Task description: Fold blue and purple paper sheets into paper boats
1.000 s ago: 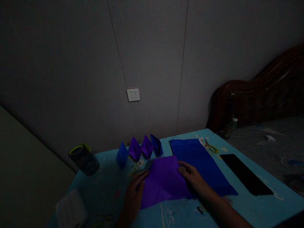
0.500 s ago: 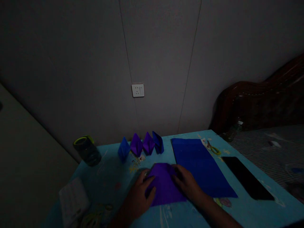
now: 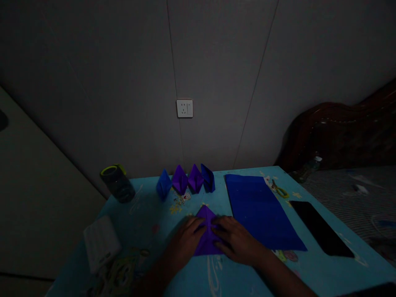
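A purple paper sheet [image 3: 206,231], folded to a point at its top, lies on the light blue table [image 3: 173,280]. My left hand [image 3: 185,243] presses flat on its left flap with fingers stretched out. My right hand [image 3: 238,241] lies flat on its right flap the same way. Both hands meet near the centre crease. Just right of my right hand lies a flat blue paper sheet [image 3: 260,210].
Several folded paper boats [image 3: 185,181], blue and purple, stand in a row near the wall. A dark jar with a green rim [image 3: 116,183] is at the back left, a white box [image 3: 100,241] front left, scissors [image 3: 278,189] and a black phone [image 3: 320,227] on the right. A bed lies beyond.
The purple sheet went from lying open to having both upper corners folded in to a point. My hands moved together onto the folded flaps. The view tilted slightly.
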`<control>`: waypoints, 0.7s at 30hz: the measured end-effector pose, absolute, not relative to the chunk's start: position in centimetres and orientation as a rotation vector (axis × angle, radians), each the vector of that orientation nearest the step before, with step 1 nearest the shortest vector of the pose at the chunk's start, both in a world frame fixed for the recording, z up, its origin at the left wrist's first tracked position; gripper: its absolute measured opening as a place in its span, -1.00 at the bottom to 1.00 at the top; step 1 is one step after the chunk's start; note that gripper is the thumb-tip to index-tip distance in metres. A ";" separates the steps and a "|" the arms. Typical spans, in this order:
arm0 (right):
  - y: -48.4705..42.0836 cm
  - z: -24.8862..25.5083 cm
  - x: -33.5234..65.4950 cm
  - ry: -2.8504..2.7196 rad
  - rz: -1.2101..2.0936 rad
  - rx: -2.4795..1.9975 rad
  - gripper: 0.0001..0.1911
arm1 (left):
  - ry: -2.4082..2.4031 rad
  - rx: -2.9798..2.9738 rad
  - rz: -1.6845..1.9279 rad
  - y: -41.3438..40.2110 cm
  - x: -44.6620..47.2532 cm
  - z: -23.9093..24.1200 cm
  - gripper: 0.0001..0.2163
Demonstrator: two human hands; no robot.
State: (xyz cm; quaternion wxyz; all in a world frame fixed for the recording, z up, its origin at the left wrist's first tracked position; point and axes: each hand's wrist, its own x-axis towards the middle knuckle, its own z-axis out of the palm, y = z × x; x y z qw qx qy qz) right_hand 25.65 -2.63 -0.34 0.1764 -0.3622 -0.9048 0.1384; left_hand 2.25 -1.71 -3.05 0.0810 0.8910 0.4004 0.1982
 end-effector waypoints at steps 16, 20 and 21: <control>-2.8 1.1 25.8 -2.590 0.472 -0.978 -0.68 | 0.950 2.462 0.442 -2.3 0.6 0.9 -0.54; -2.8 0.7 25.3 -2.528 0.456 -0.956 -0.67 | 0.924 2.399 0.469 -1.5 -0.3 0.1 -0.64; -2.7 0.6 25.2 -2.509 0.465 -0.966 -0.67 | 0.939 2.381 0.476 -1.4 -0.5 -0.2 -0.67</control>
